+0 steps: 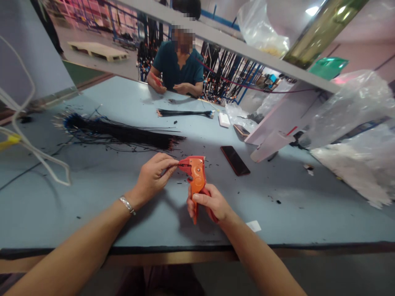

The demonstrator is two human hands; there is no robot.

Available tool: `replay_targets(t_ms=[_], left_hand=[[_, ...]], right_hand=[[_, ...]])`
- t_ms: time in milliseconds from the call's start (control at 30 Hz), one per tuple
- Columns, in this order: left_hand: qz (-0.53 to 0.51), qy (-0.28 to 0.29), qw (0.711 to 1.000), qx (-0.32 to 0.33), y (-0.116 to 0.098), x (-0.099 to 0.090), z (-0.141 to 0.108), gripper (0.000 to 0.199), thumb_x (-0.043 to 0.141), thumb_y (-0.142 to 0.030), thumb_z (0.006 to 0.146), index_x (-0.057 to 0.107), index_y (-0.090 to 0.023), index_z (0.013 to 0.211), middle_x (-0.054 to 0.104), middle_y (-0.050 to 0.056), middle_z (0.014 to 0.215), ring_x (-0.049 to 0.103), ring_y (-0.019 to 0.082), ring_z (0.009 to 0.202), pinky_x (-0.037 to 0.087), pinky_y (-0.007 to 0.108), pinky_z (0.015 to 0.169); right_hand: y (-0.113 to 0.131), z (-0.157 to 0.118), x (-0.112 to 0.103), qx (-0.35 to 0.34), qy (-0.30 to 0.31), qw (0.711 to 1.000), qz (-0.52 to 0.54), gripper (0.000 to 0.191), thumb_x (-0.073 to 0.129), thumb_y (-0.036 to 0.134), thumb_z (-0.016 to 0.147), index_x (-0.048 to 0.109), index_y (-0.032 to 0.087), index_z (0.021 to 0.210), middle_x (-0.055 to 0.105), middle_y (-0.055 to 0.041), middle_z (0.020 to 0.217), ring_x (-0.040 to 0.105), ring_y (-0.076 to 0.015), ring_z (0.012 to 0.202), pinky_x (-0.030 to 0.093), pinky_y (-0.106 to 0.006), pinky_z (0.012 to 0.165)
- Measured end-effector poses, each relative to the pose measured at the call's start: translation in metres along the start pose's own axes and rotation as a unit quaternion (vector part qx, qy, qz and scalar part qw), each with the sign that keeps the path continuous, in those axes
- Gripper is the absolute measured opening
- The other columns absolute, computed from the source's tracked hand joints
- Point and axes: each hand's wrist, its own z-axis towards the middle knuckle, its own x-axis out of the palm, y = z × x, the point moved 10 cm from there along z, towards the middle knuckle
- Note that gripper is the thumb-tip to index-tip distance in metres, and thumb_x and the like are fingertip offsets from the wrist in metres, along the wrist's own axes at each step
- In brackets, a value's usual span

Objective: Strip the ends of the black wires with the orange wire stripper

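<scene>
My right hand (208, 202) is wrapped round the handles of an orange and red wire stripper (198, 174), its jaws pointing left. Between the pinched fingers of my left hand (156, 174) is a thin dark wire (169, 166), whose end reaches the stripper's jaws. Whether the jaws are closed on the wire is too small to tell. A metal bracelet (127, 204) circles my left wrist. Beyond my hands lies a large bundle of black wires (123, 133), with blue and pale ends at the left and coppery ends at the right.
A phone (235, 160) lies right of the stripper. Farther back are a smaller wire bundle (185, 113), a white box (224, 120) and another phone (241, 130). A co-worker (180, 65) sits across the table. Plastic bags (354, 115) occupy the right; a white cable (40, 152) hangs left.
</scene>
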Motion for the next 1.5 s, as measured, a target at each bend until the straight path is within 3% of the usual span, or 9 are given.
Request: replay_targets(t_ms=[500,700,900,1067,1300,1500], left_hand=[[-0.019,0.041,0.995,-0.084,0.012,0.007,0.000,0.021,0.054,-0.029,0.091,0.073,-0.018,0.092,0.070,0.005,0.087,0.064,0.014,0.076,0.049,0.023,0.067],[-0.025,0.048,0.993,-0.104,0.016,0.010,-0.002,0.018,0.054,-0.025,0.090,0.071,-0.018,0.092,0.073,0.004,0.084,0.066,0.015,0.073,0.050,0.025,0.066],[-0.057,0.057,0.986,-0.145,0.019,0.013,-0.005,0.021,0.051,-0.023,0.090,0.066,-0.017,0.102,0.069,0.001,0.078,0.056,0.008,0.047,0.047,0.021,0.053],[-0.081,0.047,0.983,-0.159,0.017,0.011,-0.005,0.024,0.053,-0.024,0.088,0.062,-0.016,0.108,0.071,0.005,0.096,0.061,0.008,0.051,0.050,0.021,0.052],[-0.070,0.067,0.980,-0.174,0.021,0.014,-0.004,0.019,0.053,-0.028,0.088,0.067,-0.017,0.094,0.070,0.000,0.071,0.062,0.012,0.054,0.050,0.022,0.057],[0.006,0.058,0.990,-0.125,0.016,0.010,-0.004,0.017,0.053,-0.028,0.089,0.068,-0.019,0.089,0.071,0.000,0.074,0.061,0.013,0.063,0.046,0.022,0.061]], right_hand=[[-0.005,0.001,-0.008,0.017,-0.049,0.999,-0.002,0.034,0.072,0.042,0.077,0.054,0.014,0.070,0.059,0.0002,0.054,0.056,-0.0120,0.041,0.045,-0.020,0.035],[-0.009,0.003,-0.008,0.025,-0.045,0.999,0.002,0.035,0.073,0.043,0.076,0.053,0.014,0.071,0.059,0.0008,0.054,0.057,-0.0118,0.041,0.046,-0.020,0.036],[-0.009,0.005,-0.010,0.014,-0.053,0.998,-0.008,0.034,0.072,0.043,0.077,0.053,0.014,0.072,0.059,0.0011,0.053,0.056,-0.0116,0.040,0.046,-0.020,0.036],[-0.012,0.007,-0.010,0.016,-0.051,0.998,-0.013,0.034,0.072,0.041,0.077,0.054,0.014,0.071,0.059,0.0013,0.053,0.056,-0.0114,0.040,0.046,-0.020,0.036],[-0.013,0.006,-0.006,0.024,-0.044,0.999,-0.013,0.035,0.072,0.043,0.077,0.053,0.014,0.070,0.059,0.0011,0.053,0.055,-0.0112,0.040,0.046,-0.020,0.036],[-0.011,0.004,-0.003,0.024,-0.041,0.999,0.000,0.034,0.073,0.042,0.076,0.054,0.014,0.073,0.060,0.0004,0.055,0.057,-0.0121,0.042,0.048,-0.022,0.038]])
